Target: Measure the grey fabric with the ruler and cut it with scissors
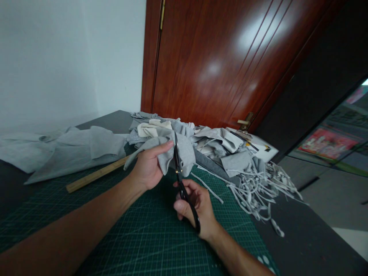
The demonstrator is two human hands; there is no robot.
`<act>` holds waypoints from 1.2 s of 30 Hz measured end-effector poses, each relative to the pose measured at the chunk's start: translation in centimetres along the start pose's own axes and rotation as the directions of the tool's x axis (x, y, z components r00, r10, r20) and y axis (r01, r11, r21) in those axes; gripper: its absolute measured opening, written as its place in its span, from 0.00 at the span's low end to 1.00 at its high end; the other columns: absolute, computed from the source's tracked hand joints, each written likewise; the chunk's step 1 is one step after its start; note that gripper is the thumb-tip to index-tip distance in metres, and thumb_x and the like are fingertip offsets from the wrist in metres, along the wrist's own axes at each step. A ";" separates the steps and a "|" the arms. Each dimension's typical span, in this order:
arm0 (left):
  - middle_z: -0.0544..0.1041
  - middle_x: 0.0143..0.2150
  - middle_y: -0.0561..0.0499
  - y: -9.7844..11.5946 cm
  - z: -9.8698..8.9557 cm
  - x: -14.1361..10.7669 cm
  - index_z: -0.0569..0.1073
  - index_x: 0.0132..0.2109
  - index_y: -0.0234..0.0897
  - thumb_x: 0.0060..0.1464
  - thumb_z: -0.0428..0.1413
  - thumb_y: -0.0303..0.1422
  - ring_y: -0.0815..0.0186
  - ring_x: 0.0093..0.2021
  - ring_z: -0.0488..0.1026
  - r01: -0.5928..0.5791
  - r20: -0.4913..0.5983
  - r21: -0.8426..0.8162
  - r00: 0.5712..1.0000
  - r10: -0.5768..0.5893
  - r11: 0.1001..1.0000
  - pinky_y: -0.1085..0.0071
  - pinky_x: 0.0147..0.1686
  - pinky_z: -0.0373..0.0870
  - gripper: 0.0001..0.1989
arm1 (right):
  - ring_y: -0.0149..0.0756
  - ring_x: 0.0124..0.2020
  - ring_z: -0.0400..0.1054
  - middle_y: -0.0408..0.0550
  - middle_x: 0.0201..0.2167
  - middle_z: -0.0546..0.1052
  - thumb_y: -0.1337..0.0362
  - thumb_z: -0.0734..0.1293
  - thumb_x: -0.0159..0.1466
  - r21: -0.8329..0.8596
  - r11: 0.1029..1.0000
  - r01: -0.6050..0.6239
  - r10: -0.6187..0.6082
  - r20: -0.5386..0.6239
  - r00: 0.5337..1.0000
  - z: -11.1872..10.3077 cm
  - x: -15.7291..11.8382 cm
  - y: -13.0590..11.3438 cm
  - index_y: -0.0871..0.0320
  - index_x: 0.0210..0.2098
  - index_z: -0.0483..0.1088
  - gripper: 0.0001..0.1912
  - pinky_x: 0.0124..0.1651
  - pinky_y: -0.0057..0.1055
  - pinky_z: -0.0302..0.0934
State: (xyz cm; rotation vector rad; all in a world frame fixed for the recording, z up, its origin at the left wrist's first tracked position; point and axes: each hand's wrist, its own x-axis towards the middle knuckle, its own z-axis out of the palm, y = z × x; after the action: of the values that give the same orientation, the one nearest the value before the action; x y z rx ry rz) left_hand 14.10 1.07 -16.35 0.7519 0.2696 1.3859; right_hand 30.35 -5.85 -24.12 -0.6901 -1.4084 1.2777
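A piece of grey fabric (186,152) is held up above the green cutting mat (138,234). My left hand (149,165) grips it, with the thumb pressed on top near the cut line. In my right hand (198,203) are black-handled scissors (178,168), my fingers wrapped through the handles. Their blades point away from me and lie across the fabric, right beside my left thumb. Part of the fabric hangs down to the right of the blades. Whether the blades are fully closed is hard to make out.
A wooden ruler (97,174) lies on the mat at left, beside spread grey cloth (77,149). Behind my hands sits a heap of fabric pieces (212,140). Tangled grey strips (255,188) spill to the right. A clipboard (264,147) lies near the brown door (201,57).
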 end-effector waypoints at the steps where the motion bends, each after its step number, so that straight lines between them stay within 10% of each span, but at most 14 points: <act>1: 0.87 0.34 0.49 -0.1 0.0 0.0 0.82 0.43 0.30 0.52 0.72 0.26 0.64 0.28 0.81 -0.016 -0.026 0.004 1.000 0.016 1.000 0.71 0.32 0.78 0.12 | 0.23 0.17 0.61 0.35 0.24 0.72 0.50 0.86 0.55 -0.004 1.000 0.002 -0.002 0.001 1.000 0.0 0.0 0.0 0.57 0.48 0.75 0.30 0.20 0.21 0.56; 19: 0.86 0.32 0.49 -0.8 1.1 -0.7 0.84 0.44 0.34 0.45 0.67 0.23 0.53 0.36 0.85 -0.109 -0.079 0.041 0.991 0.112 0.993 0.60 0.43 0.81 0.16 | 0.29 0.18 0.65 0.38 0.25 0.72 0.39 0.81 0.58 -0.011 1.000 0.001 -0.001 0.065 0.998 0.4 0.1 -0.8 0.57 0.48 0.72 0.33 0.22 0.26 0.60; 36: 0.79 0.21 0.47 -1.1 0.6 -1.5 0.80 0.27 0.30 0.42 0.66 0.28 0.61 0.19 0.73 0.067 0.001 0.088 0.998 -0.067 0.994 0.70 0.14 0.60 0.04 | 0.32 0.22 0.66 0.40 0.25 0.73 0.35 0.77 0.61 -0.004 1.000 0.000 0.001 0.127 0.992 0.3 0.0 -1.0 0.57 0.50 0.71 0.34 0.26 0.28 0.60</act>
State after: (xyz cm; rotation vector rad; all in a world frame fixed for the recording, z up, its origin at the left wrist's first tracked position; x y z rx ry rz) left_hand 15.05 -0.51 -16.95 0.8112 0.3520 1.3158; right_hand 30.26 -6.18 -23.12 -0.6207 -1.5137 1.3390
